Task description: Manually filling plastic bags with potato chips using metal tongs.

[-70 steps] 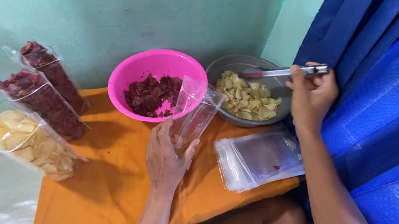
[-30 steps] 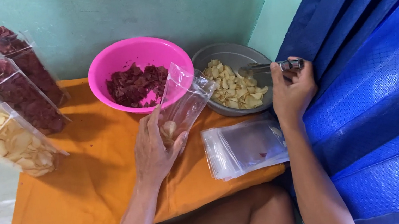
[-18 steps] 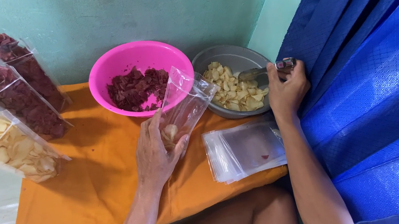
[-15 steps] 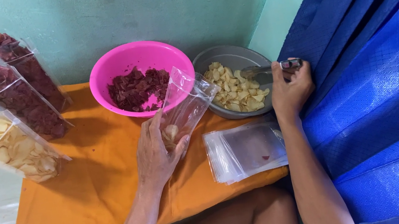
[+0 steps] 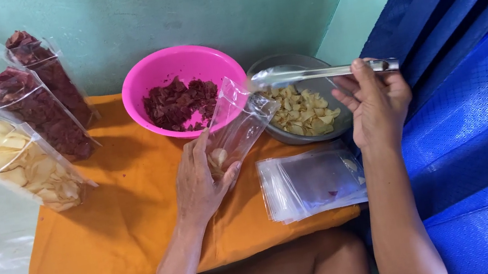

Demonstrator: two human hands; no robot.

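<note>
Tongs (image 5: 312, 73) of bright metal are held level in the right hand (image 5: 374, 104), fingers curled round the handle end, tips extending left above the grey bowl (image 5: 291, 62) of pale chips. Whether the tips carry a chip cannot be told. Left hand (image 5: 200, 185) is closed round the lower part of a clear plastic bag (image 5: 236, 128), which tilts up and right, its open mouth just below the tong tips; a few pale chips lie at its bottom, beside the thumb. Pink bowl (image 5: 182, 69) of dark red chips sits directly behind the bag. Stack of empty bags (image 5: 312, 181) lies on the orange cloth (image 5: 116, 227), between the two forearms.
</note>
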